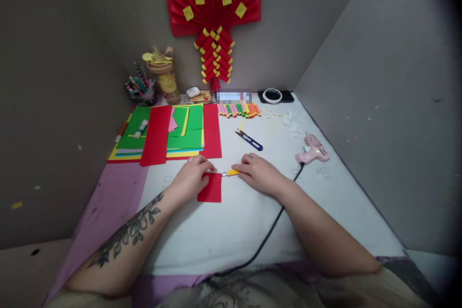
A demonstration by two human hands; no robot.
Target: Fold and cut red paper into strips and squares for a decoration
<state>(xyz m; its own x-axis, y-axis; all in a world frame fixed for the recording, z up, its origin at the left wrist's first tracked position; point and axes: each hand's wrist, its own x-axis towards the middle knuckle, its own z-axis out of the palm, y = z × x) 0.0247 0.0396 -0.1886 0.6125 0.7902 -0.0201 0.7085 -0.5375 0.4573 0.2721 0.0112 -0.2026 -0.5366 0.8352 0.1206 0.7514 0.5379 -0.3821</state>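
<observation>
A small red paper piece [211,190] lies on the white table cover in front of me. My left hand [195,173] rests on its upper left part, fingers curled and thumb against the paper, pinning it down. Between the closed fingers of my right hand [254,169] is a yellow utility knife [233,173]. Its blade points left and sits by the paper's upper right corner. Beyond my hands, blue thread snips [252,141] lie on the table.
Stacked coloured paper [126,142] lies at left, with a red strip [156,134] across it. Small paper rolls [240,110] line the back. A pink glue gun [312,149] stands at right, its black cord [269,233] running toward me. A tumbler [168,82] and pen cup [142,94] stand back left.
</observation>
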